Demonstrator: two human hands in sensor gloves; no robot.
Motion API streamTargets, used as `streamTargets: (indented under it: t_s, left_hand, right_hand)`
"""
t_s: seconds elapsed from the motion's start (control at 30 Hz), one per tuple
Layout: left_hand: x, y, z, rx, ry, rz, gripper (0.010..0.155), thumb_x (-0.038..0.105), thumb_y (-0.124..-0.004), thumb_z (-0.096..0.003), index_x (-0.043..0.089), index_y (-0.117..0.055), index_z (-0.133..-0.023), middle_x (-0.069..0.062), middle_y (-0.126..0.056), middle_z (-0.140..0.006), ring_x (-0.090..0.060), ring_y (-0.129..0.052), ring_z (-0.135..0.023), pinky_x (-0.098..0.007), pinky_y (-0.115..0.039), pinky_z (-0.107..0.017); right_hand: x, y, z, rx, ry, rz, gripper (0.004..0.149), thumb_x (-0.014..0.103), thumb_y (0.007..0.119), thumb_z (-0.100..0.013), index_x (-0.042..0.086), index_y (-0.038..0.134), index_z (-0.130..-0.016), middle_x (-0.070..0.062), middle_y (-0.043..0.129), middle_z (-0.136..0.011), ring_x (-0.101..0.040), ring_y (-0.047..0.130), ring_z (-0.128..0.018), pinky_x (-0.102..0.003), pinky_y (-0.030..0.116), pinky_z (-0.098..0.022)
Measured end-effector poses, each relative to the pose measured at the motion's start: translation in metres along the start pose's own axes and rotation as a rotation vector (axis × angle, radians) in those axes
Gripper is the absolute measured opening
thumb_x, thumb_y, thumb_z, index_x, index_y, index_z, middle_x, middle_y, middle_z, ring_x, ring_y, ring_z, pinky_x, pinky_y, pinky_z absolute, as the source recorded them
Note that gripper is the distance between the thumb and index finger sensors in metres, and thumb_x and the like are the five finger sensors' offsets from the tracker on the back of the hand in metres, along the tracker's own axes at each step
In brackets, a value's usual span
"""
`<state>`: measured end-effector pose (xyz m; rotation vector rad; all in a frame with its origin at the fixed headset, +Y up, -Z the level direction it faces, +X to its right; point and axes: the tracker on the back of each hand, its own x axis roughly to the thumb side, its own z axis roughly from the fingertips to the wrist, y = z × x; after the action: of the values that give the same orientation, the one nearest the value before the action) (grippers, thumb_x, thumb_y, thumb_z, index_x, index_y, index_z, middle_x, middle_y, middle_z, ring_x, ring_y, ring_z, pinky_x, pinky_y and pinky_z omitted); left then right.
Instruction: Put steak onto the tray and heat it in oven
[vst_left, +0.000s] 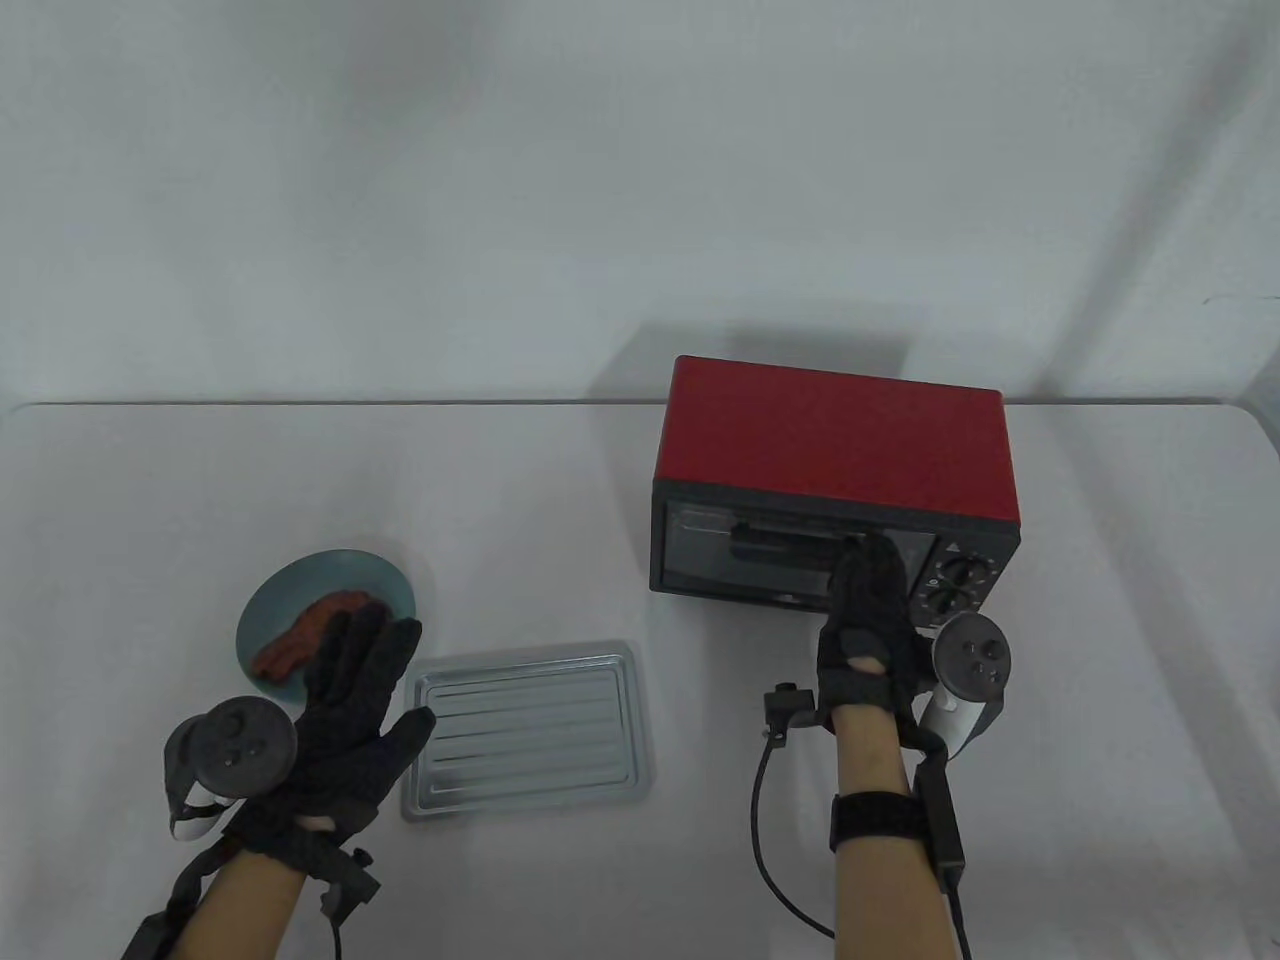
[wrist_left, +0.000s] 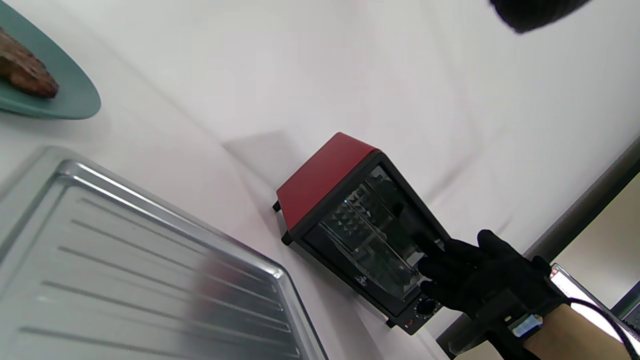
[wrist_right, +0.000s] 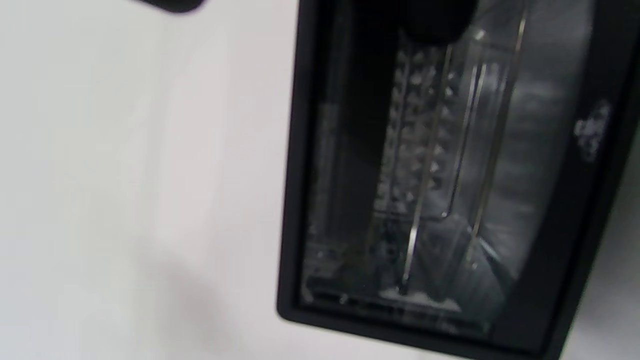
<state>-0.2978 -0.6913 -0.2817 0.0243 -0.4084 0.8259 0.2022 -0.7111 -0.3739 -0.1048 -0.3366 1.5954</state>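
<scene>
A brown steak (vst_left: 290, 645) lies on a teal plate (vst_left: 345, 575) at the left; the left wrist view shows the steak (wrist_left: 25, 75) too. My left hand (vst_left: 375, 635) hovers over the steak with fingers straight, holding nothing. Right of the plate lies a ribbed metal tray (vst_left: 530, 730), bare. The red oven (vst_left: 840, 440) stands at the right with its glass door shut. My right hand (vst_left: 865, 560) reaches its door handle (vst_left: 785, 547). In the left wrist view the right hand (wrist_left: 440, 270) grips the handle, fingers above and thumb below.
Two black knobs (vst_left: 955, 585) sit on the oven's right panel, beside my right hand. A wire rack (wrist_right: 430, 150) shows through the door glass. The white table's far edge (vst_left: 330, 403) meets a white backdrop behind the oven.
</scene>
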Motion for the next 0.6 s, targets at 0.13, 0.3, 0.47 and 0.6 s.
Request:
streamTargets:
  t_s: [0.13, 0.3, 0.47, 0.6]
  left_hand:
    - [0.000, 0.000, 0.000, -0.005, 0.004, 0.014, 0.081, 0.076, -0.055, -0.0538, 0.034, -0.027, -0.118, -0.006, -0.012, -0.125, -0.037, 0.000, -0.114, -0.072, -0.017, -0.071]
    - [-0.001, -0.002, -0.001, -0.021, 0.010, 0.019, 0.081, 0.076, -0.055, -0.0539, 0.034, -0.027, -0.118, -0.007, -0.011, -0.125, -0.037, 0.000, -0.114, -0.072, -0.017, -0.071]
    - [-0.002, -0.005, -0.001, -0.041, 0.022, 0.028, 0.081, 0.076, -0.055, -0.0539, 0.034, -0.026, -0.118, -0.007, -0.011, -0.125, -0.037, 0.000, -0.114, -0.072, -0.017, -0.071]
    - [-0.002, -0.007, -0.002, -0.053, 0.025, 0.032, 0.081, 0.075, -0.055, -0.0539, 0.034, -0.026, -0.118, -0.007, -0.011, -0.125, -0.037, 0.000, -0.114, -0.072, -0.017, -0.071]
  right_hand:
    - [-0.003, -0.008, 0.008, 0.034, -0.022, 0.024, 0.078, 0.051, 0.061, -0.050, 0.019, 0.015, -0.104, -0.029, 0.038, -0.100, -0.042, 0.077, -0.066, -0.070, 0.046, -0.060]
    - [-0.012, -0.022, 0.025, 0.062, 0.013, 0.050, 0.079, 0.052, 0.060, -0.050, 0.031, 0.003, -0.100, -0.030, 0.054, -0.093, -0.038, 0.085, -0.051, -0.066, 0.057, -0.055]
    - [-0.030, -0.033, 0.044, 0.023, 0.071, -0.068, 0.070, 0.048, 0.060, -0.050, 0.018, 0.027, -0.103, -0.032, 0.065, -0.086, -0.043, 0.087, -0.051, -0.068, 0.057, -0.053]
    - [-0.030, -0.042, 0.057, -0.085, 0.200, -0.033, 0.060, 0.044, 0.062, -0.048, 0.004, 0.054, -0.093, -0.033, 0.062, -0.085, -0.044, 0.086, -0.051, -0.068, 0.056, -0.053]
